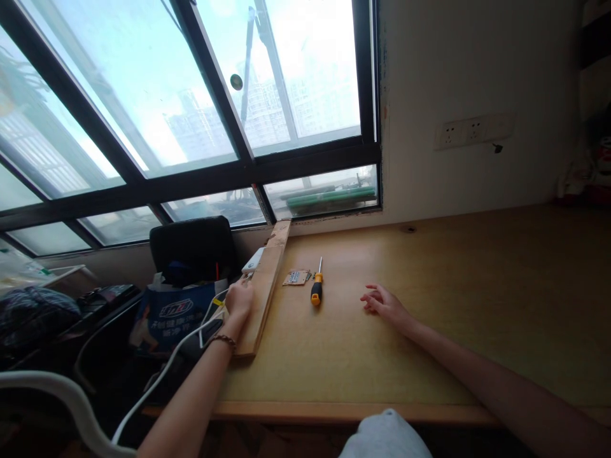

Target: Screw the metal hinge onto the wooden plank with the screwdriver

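Closest to me runs the front edge of the wooden desk (358, 381), with a thick white tube (62, 388) curving in at lower left; beyond it I see the left hand (240, 300), a braided bracelet (224, 342) at its wrist, fingers curled by the outer edge of a long wooden board (265, 292) that lies along the desk's left end; I cannot tell from here whether those fingers grip anything; the right hand (378, 299) is half open, loosely bent and holding nothing, at the desktop well right of the board; between the two hands lies a yellow-and-black screwdriver (317, 287), shaft pointing away from me; just left of it I make out a few dark screws (309, 275) and a small packet (296, 277); farther off, a black chair (193, 245) stands behind a blue printed bag (179, 318), and the window (296, 76) fills the back.
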The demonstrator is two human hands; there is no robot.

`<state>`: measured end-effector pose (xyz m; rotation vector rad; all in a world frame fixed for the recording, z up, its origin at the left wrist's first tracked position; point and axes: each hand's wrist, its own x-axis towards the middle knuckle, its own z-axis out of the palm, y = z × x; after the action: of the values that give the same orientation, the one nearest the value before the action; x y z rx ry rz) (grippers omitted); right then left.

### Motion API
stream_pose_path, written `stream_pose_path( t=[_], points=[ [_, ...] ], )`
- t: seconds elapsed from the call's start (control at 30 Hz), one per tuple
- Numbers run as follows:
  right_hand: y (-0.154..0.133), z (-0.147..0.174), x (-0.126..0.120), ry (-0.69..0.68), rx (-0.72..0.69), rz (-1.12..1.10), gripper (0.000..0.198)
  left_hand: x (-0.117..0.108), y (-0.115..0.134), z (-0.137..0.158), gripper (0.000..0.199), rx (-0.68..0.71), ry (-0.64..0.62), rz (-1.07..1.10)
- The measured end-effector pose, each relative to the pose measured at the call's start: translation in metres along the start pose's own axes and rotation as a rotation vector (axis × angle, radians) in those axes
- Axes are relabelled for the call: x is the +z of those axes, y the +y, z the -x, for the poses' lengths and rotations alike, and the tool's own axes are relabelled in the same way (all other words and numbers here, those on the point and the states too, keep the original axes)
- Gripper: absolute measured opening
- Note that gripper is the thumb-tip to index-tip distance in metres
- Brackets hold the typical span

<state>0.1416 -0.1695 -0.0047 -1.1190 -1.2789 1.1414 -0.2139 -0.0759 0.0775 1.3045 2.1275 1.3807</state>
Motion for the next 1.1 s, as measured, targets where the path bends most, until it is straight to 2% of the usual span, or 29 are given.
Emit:
stream_pose_path(
  t=[0.03, 0.07, 0.1, 0.2, 0.3, 0.4, 0.43, 0.5, 0.63, 0.8, 0.93, 1.1],
  points=[
    [0.0, 0.0, -0.001, 0.017, -0.009, 0.02, 0.044, 0.003, 0.004, 0.007, 0.024, 0.06, 0.012, 0.005],
    [0.0, -0.001, -0.001, 0.041, -0.024, 0.049, 0.042, 0.009, 0.009, 0.017, 0.025, 0.178, 0.011, 0.024],
    [0.0, -0.001, -0.002, 0.064, -0.042, 0.087, 0.038, 0.016, 0.014, 0.029, 0.023, 0.265, -0.031, 0.07],
    [-0.004, -0.001, -0.007, 0.119, -0.074, 0.212, 0.025, 0.047, 0.033, 0.079, 0.01, 0.331, -0.305, 0.199],
    [-0.01, -0.001, -0.009, 0.17, -0.08, 0.247, 0.035, 0.086, 0.054, 0.134, 0.024, 0.385, -0.538, 0.299],
    [-0.014, -0.002, -0.008, 0.176, -0.157, 0.138, 0.044, 0.125, 0.074, 0.178, 0.019, 0.32, -0.697, 0.49],
    [-0.014, -0.002, -0.007, 0.163, -0.19, 0.109, 0.048, 0.136, 0.08, 0.189, 0.011, 0.268, -0.727, 0.582],
    [-0.012, -0.003, -0.005, 0.133, -0.253, 0.122, 0.055, 0.152, 0.086, 0.205, 0.013, 0.177, -0.755, 0.721],
    [-0.006, -0.001, 0.001, 0.054, -0.327, 0.256, 0.062, 0.156, 0.081, 0.216, 0.033, 0.136, -0.812, 0.849],
    [-0.006, 0.007, 0.007, -0.005, -0.341, 0.275, 0.064, 0.144, 0.071, 0.209, 0.035, 0.066, -0.876, 0.887],
    [-0.01, 0.01, 0.007, -0.037, -0.334, 0.235, 0.063, 0.143, 0.074, 0.209, 0.035, 0.145, -0.891, 0.859],
    [-0.018, 0.014, 0.005, -0.048, -0.337, 0.171, 0.063, 0.144, 0.074, 0.213, 0.041, 0.242, -0.997, 0.853]
  ],
)
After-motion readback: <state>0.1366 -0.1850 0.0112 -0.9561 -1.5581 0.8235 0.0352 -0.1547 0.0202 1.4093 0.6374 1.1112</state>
